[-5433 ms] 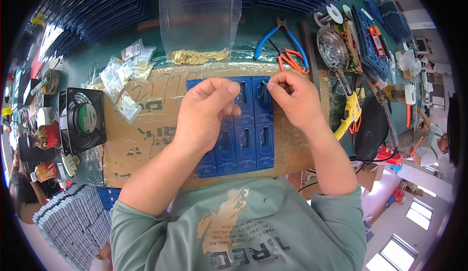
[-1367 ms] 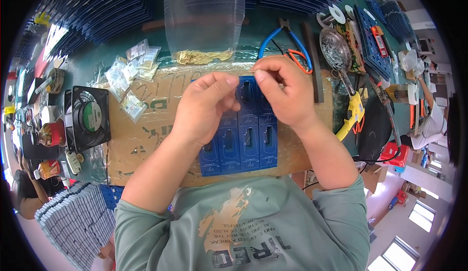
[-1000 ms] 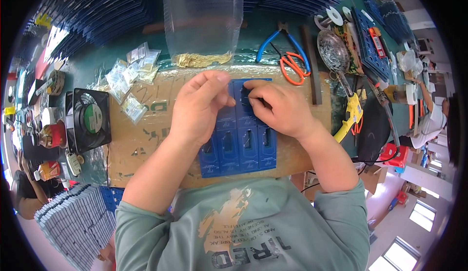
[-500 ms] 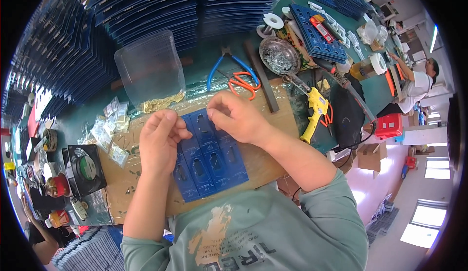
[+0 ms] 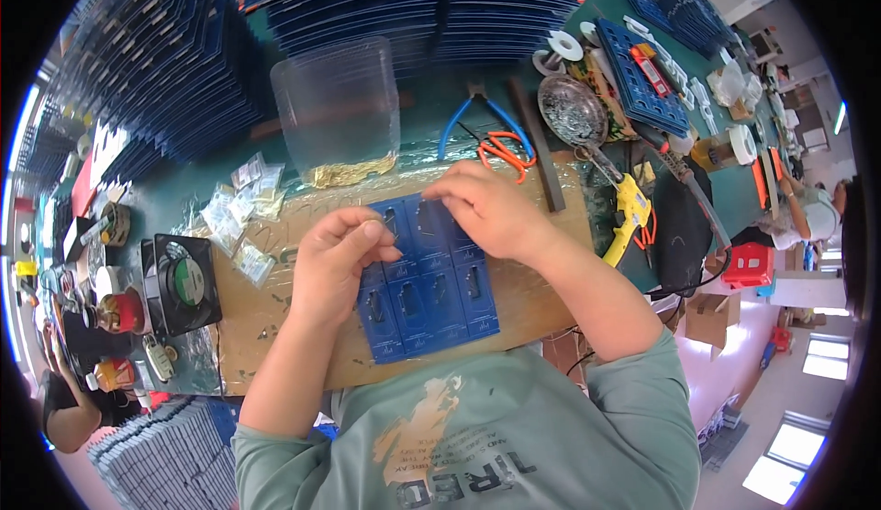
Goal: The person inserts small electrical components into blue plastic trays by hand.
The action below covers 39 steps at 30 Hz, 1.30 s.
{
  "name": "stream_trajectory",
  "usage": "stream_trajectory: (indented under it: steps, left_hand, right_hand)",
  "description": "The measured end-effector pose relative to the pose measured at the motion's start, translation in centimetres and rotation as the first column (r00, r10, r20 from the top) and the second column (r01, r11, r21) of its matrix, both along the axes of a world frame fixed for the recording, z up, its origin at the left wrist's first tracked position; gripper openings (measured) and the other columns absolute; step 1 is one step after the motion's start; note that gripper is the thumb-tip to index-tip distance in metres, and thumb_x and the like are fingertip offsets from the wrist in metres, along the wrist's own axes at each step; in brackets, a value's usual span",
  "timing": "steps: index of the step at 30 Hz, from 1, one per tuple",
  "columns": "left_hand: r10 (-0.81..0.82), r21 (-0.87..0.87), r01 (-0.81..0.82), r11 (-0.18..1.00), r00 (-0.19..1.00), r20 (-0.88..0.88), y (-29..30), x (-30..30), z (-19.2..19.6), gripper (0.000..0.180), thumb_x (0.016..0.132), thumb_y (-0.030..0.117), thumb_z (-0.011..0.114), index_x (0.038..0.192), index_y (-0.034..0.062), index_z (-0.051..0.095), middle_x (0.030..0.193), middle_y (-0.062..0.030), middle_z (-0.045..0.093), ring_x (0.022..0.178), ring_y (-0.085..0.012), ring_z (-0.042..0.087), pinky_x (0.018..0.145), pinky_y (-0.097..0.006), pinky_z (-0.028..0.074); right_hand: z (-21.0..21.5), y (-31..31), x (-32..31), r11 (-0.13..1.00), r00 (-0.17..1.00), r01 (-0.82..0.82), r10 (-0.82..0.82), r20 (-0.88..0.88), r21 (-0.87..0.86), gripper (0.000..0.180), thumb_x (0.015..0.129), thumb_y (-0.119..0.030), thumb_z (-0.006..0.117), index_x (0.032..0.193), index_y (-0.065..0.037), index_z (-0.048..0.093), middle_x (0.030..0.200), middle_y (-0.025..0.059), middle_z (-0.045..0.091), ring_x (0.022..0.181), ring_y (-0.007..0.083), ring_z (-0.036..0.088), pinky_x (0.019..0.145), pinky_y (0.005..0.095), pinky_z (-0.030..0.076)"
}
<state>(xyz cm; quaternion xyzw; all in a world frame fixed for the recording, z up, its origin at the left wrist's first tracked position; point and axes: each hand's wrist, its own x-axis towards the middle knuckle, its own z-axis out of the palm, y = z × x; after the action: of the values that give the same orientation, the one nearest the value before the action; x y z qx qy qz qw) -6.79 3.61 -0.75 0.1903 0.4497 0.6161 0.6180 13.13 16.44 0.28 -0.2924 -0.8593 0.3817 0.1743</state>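
A blue circuit board panel (image 5: 440, 329), divided into several small boards with dark slots, lies in front of me on a brown board (image 5: 252, 326). Over the panel's left edge is my left hand (image 5: 338, 257), its thumb and fingers pinched together. My right hand (image 5: 496, 212) is over the far right part of the panel, fingers bent and thumb drawn in, tips near the far edge. Whatever either hand pinches is too small to make out. Beyond the panel, a clear plastic tray (image 5: 338, 97) holds small gold-coloured pins (image 5: 353, 172).
Blue-handled pliers (image 5: 454, 126), orange-handled scissors (image 5: 505, 152) and a dark bar (image 5: 540, 147) lie beyond my right hand. Rightward are a metal ladle (image 5: 574, 111), a yellow-handled tool (image 5: 631, 212) and a soldering iron (image 5: 688, 184). Leftward are small bags (image 5: 234, 207) and a fan (image 5: 184, 282). Stacked boards (image 5: 358, 5) stand behind.
The whole view has shifted, so the bench appears further right. My right hand's fingers have straightened somewhat near the panel's far edge. The left hand keeps its pinch by the left edge.
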Motion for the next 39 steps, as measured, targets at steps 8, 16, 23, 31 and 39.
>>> stream_trajectory:
  steps: [8,16,23,31,39]
  left_hand:
    - [-0.023,-0.014,0.023,1.000,1.000,0.018,-0.1,-0.2,0.2,0.014,0.093,0.010,0.064,0.102,-0.0004,0.061,0.091,-0.0073,0.066,0.078,-0.0149,0.064,0.074,-0.028,0.054]
    - [-0.010,-0.022,0.010,1.000,1.000,-0.002,-0.1,-0.5,0.1,0.011,0.091,0.007,0.066,0.098,-0.0010,0.063,0.088,-0.0063,0.066,0.077,-0.0138,0.064,0.073,-0.026,0.053]
    - [-0.027,-0.013,0.027,1.000,0.999,-0.046,-0.1,-0.2,-0.4,0.013,0.089,0.006,0.068,0.099,-0.0009,0.064,0.084,-0.0062,0.067,0.076,-0.0129,0.064,0.073,-0.025,0.052]
    - [-0.060,-0.056,0.057,0.997,0.996,-0.065,0.0,-0.2,-0.3,0.015,0.087,0.005,0.069,0.101,-0.0018,0.065,0.084,-0.0069,0.066,0.076,-0.0136,0.064,0.072,-0.025,0.052]
    - [-0.049,-0.098,0.042,0.994,0.996,-0.068,-0.1,0.0,0.0,0.011,0.088,0.003,0.065,0.099,-0.0020,0.064,0.086,-0.0089,0.066,0.075,-0.0173,0.065,0.071,-0.028,0.054]
  right_hand:
    - [0.1,0.4,-2.0,0.993,0.993,0.092,-0.086,0.077,-0.076,0.026,0.086,-0.007,0.062,0.112,-0.003,0.064,0.088,0.0058,0.065,0.073,0.0145,0.061,0.068,0.0285,0.050]
    - [0.2,0.2,-2.4,0.991,0.988,0.069,-0.052,0.144,-0.111,0.032,0.084,-0.014,0.062,0.115,-0.007,0.063,0.089,0.0081,0.069,0.084,0.0257,0.066,0.075,0.0363,0.052]
    - [0.4,0.0,-2.7,0.998,0.982,0.054,-0.048,0.180,-0.031,0.031,0.083,-0.013,0.061,0.114,-0.007,0.063,0.093,0.0092,0.068,0.086,0.0287,0.066,0.075,0.0393,0.052]
    - [-1.1,-0.9,-2.8,0.927,0.998,-0.022,-0.003,0.066,0.376,0.025,0.083,-0.011,0.066,0.108,-0.009,0.063,0.090,0.0083,0.066,0.081,0.0269,0.065,0.067,0.0377,0.051]
    - [0.3,-1.3,-2.7,0.992,0.992,0.064,-0.075,0.103,0.105,0.018,0.084,-0.013,0.069,0.101,-0.007,0.065,0.089,0.0051,0.064,0.072,0.0179,0.060,0.065,0.0305,0.049]
